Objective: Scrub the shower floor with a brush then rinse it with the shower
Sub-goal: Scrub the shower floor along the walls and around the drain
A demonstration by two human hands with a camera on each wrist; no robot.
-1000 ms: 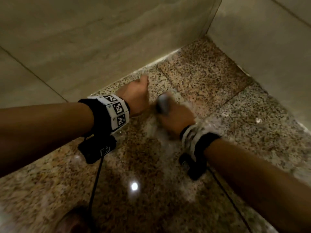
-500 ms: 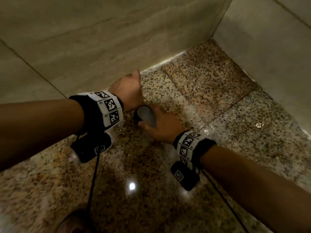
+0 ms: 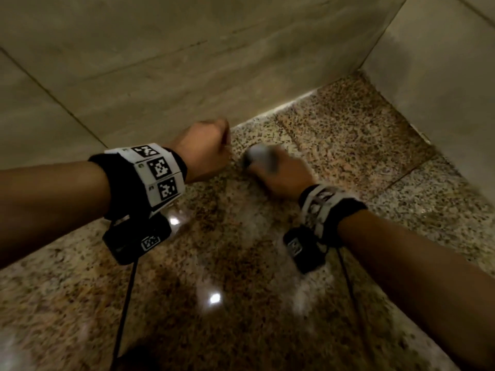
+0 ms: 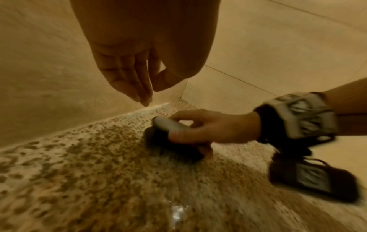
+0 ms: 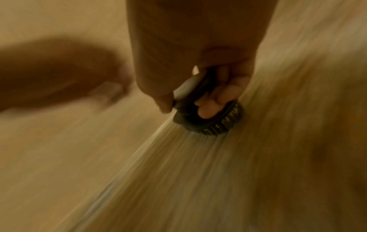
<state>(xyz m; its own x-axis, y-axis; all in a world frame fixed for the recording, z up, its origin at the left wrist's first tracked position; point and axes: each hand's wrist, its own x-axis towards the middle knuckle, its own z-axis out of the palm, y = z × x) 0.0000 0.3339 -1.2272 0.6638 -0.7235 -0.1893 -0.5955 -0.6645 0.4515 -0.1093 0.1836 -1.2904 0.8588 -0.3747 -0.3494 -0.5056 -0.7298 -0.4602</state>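
My right hand point(image 3: 281, 175) grips a scrub brush point(image 3: 258, 156) with a grey handle and dark bristles, pressed bristles-down on the wet speckled granite shower floor point(image 3: 348, 140) near the back wall. The left wrist view shows the brush point(image 4: 170, 138) with the right hand point(image 4: 208, 130) curled round its handle. In the blurred right wrist view the brush point(image 5: 206, 116) sits under my fingers point(image 5: 214, 100). My left hand point(image 3: 203, 151) hovers just left of the brush, holding nothing, fingers point(image 4: 127, 81) hanging loosely downward above the floor.
Beige tiled walls point(image 3: 187, 62) meet at a corner point(image 3: 359, 68) at the far right. The floor point(image 3: 214, 298) near me is wet and glossy with a light reflection. Black camera cables hang from both wrists.
The brush and my right hand have moved away from me and rightward toward the back wall. My left hand has stayed beside it, drifting slightly.
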